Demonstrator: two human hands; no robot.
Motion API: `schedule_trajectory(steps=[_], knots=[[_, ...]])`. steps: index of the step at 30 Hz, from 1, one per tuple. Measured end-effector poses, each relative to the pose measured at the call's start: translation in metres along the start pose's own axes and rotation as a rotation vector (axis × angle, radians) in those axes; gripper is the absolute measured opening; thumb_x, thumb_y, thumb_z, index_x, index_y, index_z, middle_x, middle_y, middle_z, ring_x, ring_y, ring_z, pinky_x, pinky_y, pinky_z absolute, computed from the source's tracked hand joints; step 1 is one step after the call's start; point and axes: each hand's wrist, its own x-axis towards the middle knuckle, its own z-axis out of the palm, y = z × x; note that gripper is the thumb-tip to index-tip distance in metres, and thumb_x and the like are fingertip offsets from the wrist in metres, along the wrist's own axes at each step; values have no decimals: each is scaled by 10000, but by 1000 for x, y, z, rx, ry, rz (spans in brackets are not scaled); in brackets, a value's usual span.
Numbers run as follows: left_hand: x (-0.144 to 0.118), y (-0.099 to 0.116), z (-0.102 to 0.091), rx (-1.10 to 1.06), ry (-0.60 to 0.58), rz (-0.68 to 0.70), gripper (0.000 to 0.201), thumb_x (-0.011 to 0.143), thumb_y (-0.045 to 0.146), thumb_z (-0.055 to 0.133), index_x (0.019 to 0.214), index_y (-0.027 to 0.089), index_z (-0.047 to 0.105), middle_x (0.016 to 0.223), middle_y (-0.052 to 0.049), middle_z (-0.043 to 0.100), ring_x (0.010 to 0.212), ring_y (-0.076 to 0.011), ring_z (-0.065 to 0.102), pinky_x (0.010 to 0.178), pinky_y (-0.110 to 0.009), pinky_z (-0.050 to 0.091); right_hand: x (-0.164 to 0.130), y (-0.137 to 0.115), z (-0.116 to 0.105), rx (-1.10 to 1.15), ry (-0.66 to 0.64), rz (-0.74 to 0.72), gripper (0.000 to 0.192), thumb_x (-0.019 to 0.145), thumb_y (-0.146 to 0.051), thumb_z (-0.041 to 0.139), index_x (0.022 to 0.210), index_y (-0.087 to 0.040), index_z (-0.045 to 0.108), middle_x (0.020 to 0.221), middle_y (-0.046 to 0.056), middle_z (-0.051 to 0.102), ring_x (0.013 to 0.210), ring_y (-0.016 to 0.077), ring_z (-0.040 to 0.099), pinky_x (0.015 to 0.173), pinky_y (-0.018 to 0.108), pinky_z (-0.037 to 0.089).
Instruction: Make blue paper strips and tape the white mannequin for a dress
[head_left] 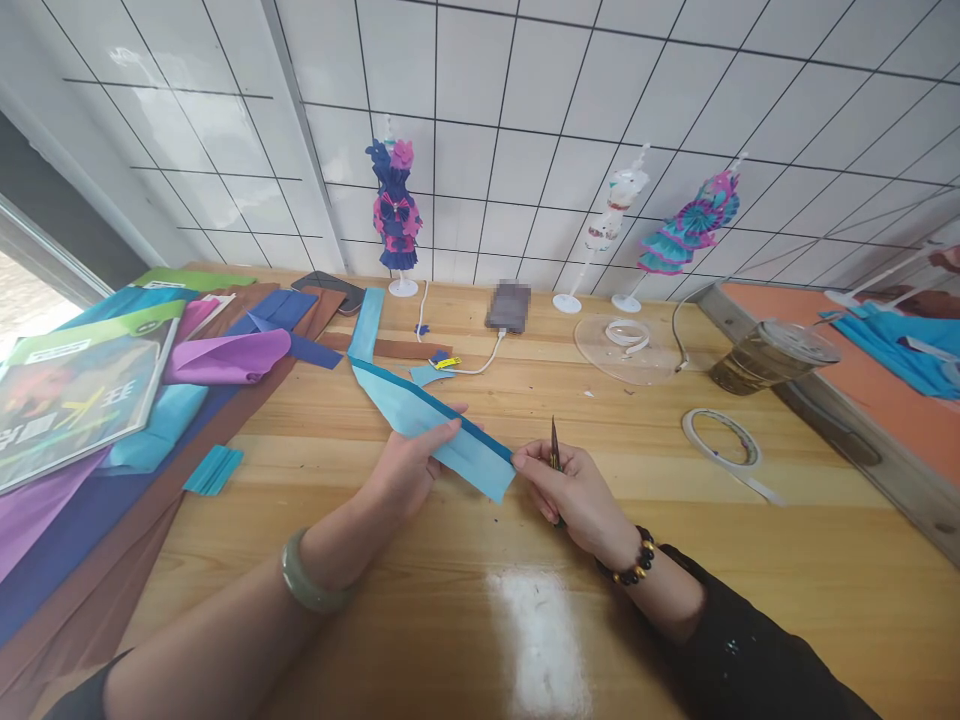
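left hand [409, 465]: fingers closed flat over the middle of the blue strip [442, 430], thumb under, pinning it just above the worktop [525, 620]; jade bangle at the wrist.
right hand [574, 490]: fingertips pinch the strip's near end at its 3 o'clock corner; the same hand grips a thin dark tool [555, 450], point up. Cannot tell whether it is a pen or a blade. Bead bracelet at the wrist.
strip: long folded band of light blue paper with a darker blue edge, running from between the hands away toward 11 o'clock, far end resting on the worktop by the paper pile.
step, as judged: the fold or edge is being lined up and held taut between the two hands.
doing it well: keep the left hand flat so the layers do not slide; pull lightly with the right, since thin paper tears at a pinch; keep the tool's point clear of the sheet.
tape roll [721, 437]: flat on the worktop at 2 o'clock of the right hand, apart from it.
cup [772, 355]: lidded drink, farther out at 2 o'clock.
phone [508, 305]: at 12 o'clock, on a white cable.
paper dolls [396, 210]: dressed stands along the tiled wall, 12 to 1 o'clock.
paper pile [225, 355]: purple, blue and brown sheets at 9 to 10 o'clock, with a booklet [75, 395] on top.
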Motion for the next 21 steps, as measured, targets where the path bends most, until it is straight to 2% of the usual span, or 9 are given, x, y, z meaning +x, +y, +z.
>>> schedule_trajectory(steps=[4, 7, 14, 17, 21], knots=[[0, -1, 0, 17, 18, 30, 281, 643, 184, 710, 910, 149, 628, 796, -48, 689, 786, -202, 638, 703, -338, 525, 0, 1, 0, -21, -17, -2, 286, 713, -431, 615, 706, -151, 555, 359, -102, 373, 279, 31, 287, 312, 174, 203], [0, 0, 1, 20, 48, 22, 215, 641, 205, 715, 830, 138, 637, 763, -47, 691, 749, -193, 639, 681, -328, 528, -1, 1, 0, -56, -34, -6, 295, 716, -441, 608, 708, -151, 559, 354, -100, 373, 280, 35, 292, 317, 176, 207], [1, 2, 4, 9, 113, 38, 192, 671, 278, 689, 775, 125, 636, 744, -53, 680, 684, -177, 634, 616, -288, 523, -2, -1, 2, -62, -55, -8, 296, 709, -442, 612, 707, -151, 557, 359, -100, 373, 287, 34, 297, 322, 173, 223], [1, 3, 5, 6, 117, 23, 256, 706, 330, 650, 830, 107, 642, 763, -81, 678, 737, -215, 637, 647, -325, 520, -1, -1, 2, -49, -49, -5, 296, 705, -441, 614, 708, -150, 559, 359, -102, 370, 284, 31, 296, 319, 170, 223], [0, 3, 5, 24, 121, -2, 407, 683, 298, 680, 1032, 107, 596, 800, -79, 671, 846, -244, 624, 742, -365, 497, -1, 0, 1, -32, -30, 1, 295, 699, -438, 615, 701, -149, 556, 359, -102, 368, 279, 30, 293, 309, 168, 220]])
